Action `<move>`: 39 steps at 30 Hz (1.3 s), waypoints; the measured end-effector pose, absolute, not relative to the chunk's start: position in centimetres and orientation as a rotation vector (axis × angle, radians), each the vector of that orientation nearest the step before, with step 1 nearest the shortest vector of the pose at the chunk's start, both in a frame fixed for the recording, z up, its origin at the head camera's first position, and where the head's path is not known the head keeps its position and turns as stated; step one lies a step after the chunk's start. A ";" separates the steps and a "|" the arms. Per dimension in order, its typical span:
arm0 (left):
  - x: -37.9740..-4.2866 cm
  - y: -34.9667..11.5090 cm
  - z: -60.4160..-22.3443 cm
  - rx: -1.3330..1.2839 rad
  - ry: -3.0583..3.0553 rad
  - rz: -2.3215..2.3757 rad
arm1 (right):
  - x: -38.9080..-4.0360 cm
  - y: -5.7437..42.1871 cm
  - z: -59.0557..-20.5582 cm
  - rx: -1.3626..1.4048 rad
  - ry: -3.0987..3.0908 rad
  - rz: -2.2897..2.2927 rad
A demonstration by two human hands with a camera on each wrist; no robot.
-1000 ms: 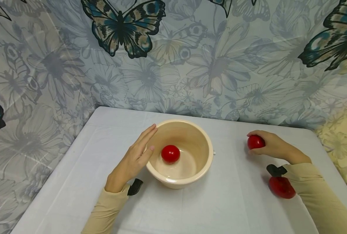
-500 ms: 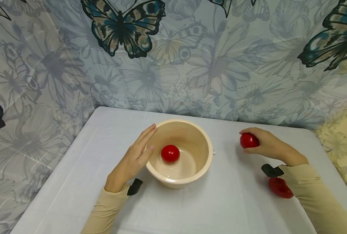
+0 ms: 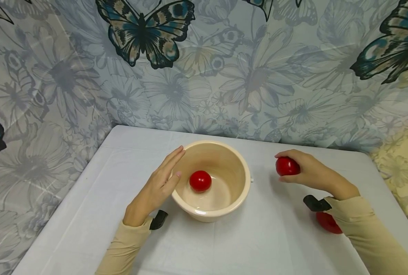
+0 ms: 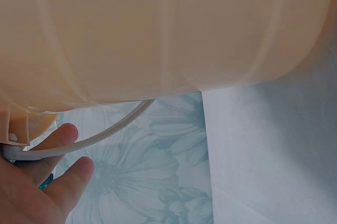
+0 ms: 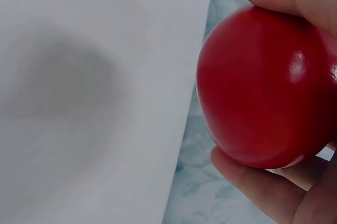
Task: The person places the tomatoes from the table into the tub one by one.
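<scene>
Red ball point(image 3: 287, 166): up off the table point(image 3: 266, 236), right of the bucket point(image 3: 209, 214)
Right grip point(image 3: 315, 173): your fingers are curled round it
Left grip point(image 3: 156, 187): fingers pretty much straight, at the bucket's left rim
Second ball point(image 3: 200, 181): inside
Red lump point(image 3: 327, 223): partly behind your sleeve point(image 3: 369, 229)

White cloth point(image 3: 245, 244) spread across lower half of head view; faint creases noted. Beyond it, a backdrop point(image 3: 176, 110) is hung, printed with pale grey-blue flowers point(image 3: 259, 78). One teal, black and tan butterfly point(image 3: 141, 34) is printed at upper left; another point(image 3: 393, 47) is cut off at upper right. Yellow patch point(image 3: 405, 168) seen at right edge.
</scene>
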State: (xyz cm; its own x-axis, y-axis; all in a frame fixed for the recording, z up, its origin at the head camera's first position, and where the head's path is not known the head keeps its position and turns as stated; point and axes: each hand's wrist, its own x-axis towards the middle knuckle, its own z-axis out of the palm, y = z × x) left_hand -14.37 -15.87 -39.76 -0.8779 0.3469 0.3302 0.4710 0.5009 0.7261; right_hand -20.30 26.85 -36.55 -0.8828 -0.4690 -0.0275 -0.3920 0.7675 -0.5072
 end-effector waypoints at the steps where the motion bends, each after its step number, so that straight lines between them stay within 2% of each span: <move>1: -14.4 -15.9 -39.8 -0.713 -2.598 -1.325 | -20.3 26.8 -36.5 -0.694 2.809 -0.760; 39: -14.4 -15.8 -39.7 -0.716 -2.592 -1.309 | -18.4 24.1 -33.5 -0.783 2.883 -0.817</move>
State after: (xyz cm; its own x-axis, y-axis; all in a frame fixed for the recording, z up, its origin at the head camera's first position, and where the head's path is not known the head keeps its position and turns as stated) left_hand -14.42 -15.80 -39.72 -0.8746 0.3469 0.3386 0.4784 0.5050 0.7184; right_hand -18.38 24.15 -33.47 -0.8712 -0.4822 0.0918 -0.4587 0.7330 -0.5023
